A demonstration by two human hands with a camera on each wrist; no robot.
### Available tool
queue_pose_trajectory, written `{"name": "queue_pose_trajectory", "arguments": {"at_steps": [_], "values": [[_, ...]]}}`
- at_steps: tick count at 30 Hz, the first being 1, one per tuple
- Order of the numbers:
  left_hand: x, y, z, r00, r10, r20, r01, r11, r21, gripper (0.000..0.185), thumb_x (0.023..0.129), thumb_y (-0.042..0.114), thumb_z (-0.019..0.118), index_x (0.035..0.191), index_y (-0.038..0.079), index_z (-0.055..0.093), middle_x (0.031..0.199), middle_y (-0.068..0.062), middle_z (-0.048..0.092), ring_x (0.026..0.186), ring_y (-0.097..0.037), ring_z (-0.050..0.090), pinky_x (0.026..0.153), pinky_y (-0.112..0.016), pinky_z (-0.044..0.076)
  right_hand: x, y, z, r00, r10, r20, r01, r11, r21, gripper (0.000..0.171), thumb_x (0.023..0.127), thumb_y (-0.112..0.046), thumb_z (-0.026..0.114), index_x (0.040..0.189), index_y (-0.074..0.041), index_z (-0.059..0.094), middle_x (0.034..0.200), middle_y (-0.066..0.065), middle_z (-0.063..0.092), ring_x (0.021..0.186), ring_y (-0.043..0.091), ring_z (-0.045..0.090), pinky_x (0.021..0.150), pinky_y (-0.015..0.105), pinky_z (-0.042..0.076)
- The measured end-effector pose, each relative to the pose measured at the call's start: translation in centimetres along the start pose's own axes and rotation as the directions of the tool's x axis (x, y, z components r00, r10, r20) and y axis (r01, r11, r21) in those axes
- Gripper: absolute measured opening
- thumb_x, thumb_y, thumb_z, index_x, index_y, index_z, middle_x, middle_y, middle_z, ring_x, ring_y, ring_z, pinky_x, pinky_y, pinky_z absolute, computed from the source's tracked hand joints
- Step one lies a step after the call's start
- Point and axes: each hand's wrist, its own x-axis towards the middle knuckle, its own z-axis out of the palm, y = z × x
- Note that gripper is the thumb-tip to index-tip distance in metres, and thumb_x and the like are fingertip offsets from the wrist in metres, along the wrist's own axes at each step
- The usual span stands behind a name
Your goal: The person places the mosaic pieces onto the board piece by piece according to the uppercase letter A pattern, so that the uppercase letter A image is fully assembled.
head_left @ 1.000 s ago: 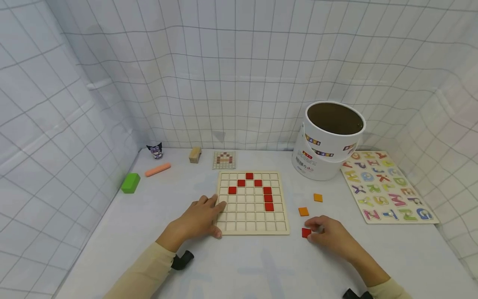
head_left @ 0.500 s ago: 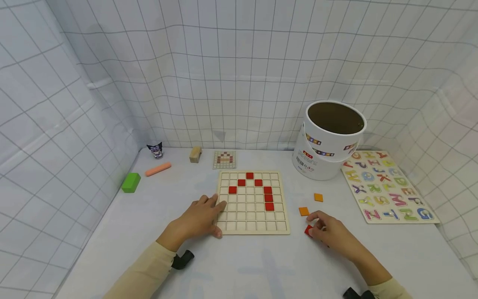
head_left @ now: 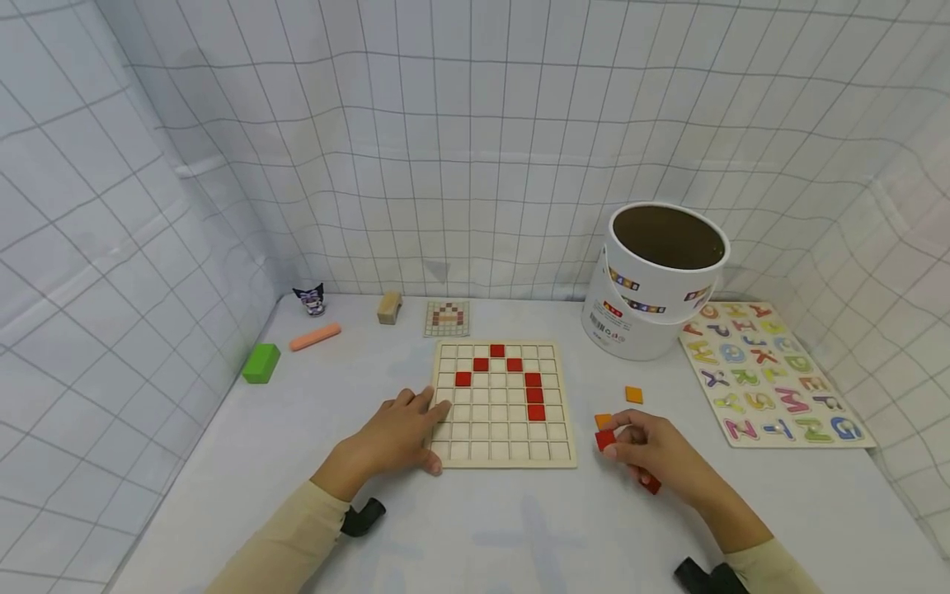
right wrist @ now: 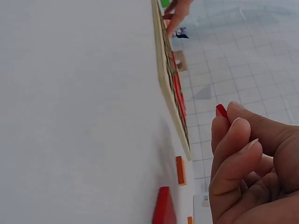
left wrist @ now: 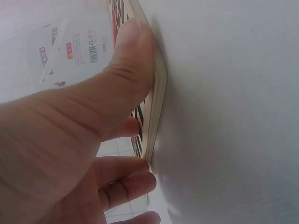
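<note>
The wooden grid board [head_left: 503, 404] lies flat on the bench [head_left: 475, 528] with seven red tiles seated in its upper rows, forming an arch-like shape; most of its cells are bare, so the filling looks to be at an early stage, judged against the small pattern card [head_left: 447, 318] lying just behind the board. The left hand [head_left: 401, 433] rests on the board's left edge, its fingers lying fairly straight on the wood and the thumb pressed against the near rim, as the left wrist view shows. The right hand [head_left: 656, 454] is just to the right of the board, lifted slightly off the bench and pinching a red tile [head_left: 605, 440] between thumb and fingertips. Another red tile [head_left: 651, 485] lies on the bench partly under that hand, and two orange tiles [head_left: 633, 394] lie loose nearby, one of them touching or just behind the pinched tile. The white tub [head_left: 653, 280] stands open behind them, tilted on a second white ring; its brown inside shows nothing, though its bottom is not fully in view. The alphabet puzzle [head_left: 764, 371] at the right has its coloured letters seated.
</note>
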Motion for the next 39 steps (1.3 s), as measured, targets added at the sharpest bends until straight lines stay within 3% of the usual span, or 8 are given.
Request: {"name": "queue_pose_trajectory", "arguments": {"at_steps": [11,16,21,30,36,39], "values": [[0.0,0.2,0.3,1.0,-0.014,0.002,0.014,1.0,0.015,0.093,0.076,0.052,0.083,0.152,0.011,0.048,0.158,-0.025,0.038,0.134,-0.041,0.043,0.107,-0.06,0.039,4.7,-4.0,0.8,0.999,-0.002,-0.036,0.005,0.995,0.1,0.043,0.095,-0.026,0.074,0.129,-0.007,0.057,0.086,0.02,0.059,0.068,0.021,0.053,0.058,0.03,0.046],[-0.2,0.0,0.4,1.0,-0.013,-0.005,0.013,1.0,0.018,0.093,0.076,0.053,0.082,0.152,0.011,0.048,0.158,-0.025,0.038,0.133,-0.042,0.044,0.105,-0.06,0.04,7.9,-5.8,3.0,0.999,-0.026,-0.033,0.029,0.995,0.097,0.041,0.096,-0.019,0.072,0.132,-0.004,0.057,0.09,0.02,0.062,0.068,0.021,0.054,0.056,0.027,0.044],[-0.2,-0.2,0.4,1.0,-0.005,-0.014,0.005,1.0,0.022,0.093,0.076,0.053,0.081,0.152,0.01,0.048,0.158,-0.025,0.039,0.134,-0.042,0.044,0.105,-0.061,0.04,10.9,-7.1,6.7,0.998,-0.056,0.02,0.054,0.993,0.103,0.038,0.095,-0.015,0.073,0.129,-0.006,0.058,0.089,0.013,0.064,0.067,0.021,0.056,0.055,0.027,0.042],[0.0,-0.2,0.3,1.0,-0.006,0.0,0.006,1.0,0.018,0.094,0.076,0.055,0.081,0.152,0.011,0.048,0.158,-0.024,0.039,0.135,-0.042,0.043,0.107,-0.06,0.04,13.9,-9.1,12.6,0.992,-0.093,0.087,0.1,0.992,-0.078,0.024,0.09,-0.011,0.076,0.111,-0.01,0.064,0.083,0.006,0.062,0.057,0.017,0.055,0.056,0.028,0.047],[0.1,-0.2,0.1,1.0,-0.002,-0.004,0.002,1.0,0.014,0.094,0.076,0.053,0.082,0.153,0.01,0.047,0.158,-0.024,0.039,0.135,-0.041,0.043,0.106,-0.06,0.04,14.7,-9.5,14.1,0.99,-0.129,0.053,0.139,0.94,-0.311,0.018,0.089,-0.01,0.074,0.103,-0.013,0.065,0.078,0.002,0.06,0.067,0.015,0.054,0.06,0.028,0.045],[0.2,-0.1,0.0,1.0,0.002,-0.005,-0.002,1.0,0.011,0.094,0.077,0.053,0.081,0.153,0.01,0.047,0.158,-0.024,0.038,0.134,-0.041,0.043,0.106,-0.06,0.04,14.7,-9.7,14.3,0.99,-0.137,0.038,0.142,0.926,-0.349,0.019,0.088,-0.008,0.074,0.103,-0.013,0.064,0.075,0.002,0.059,0.067,0.015,0.052,0.059,0.029,0.044]]}}
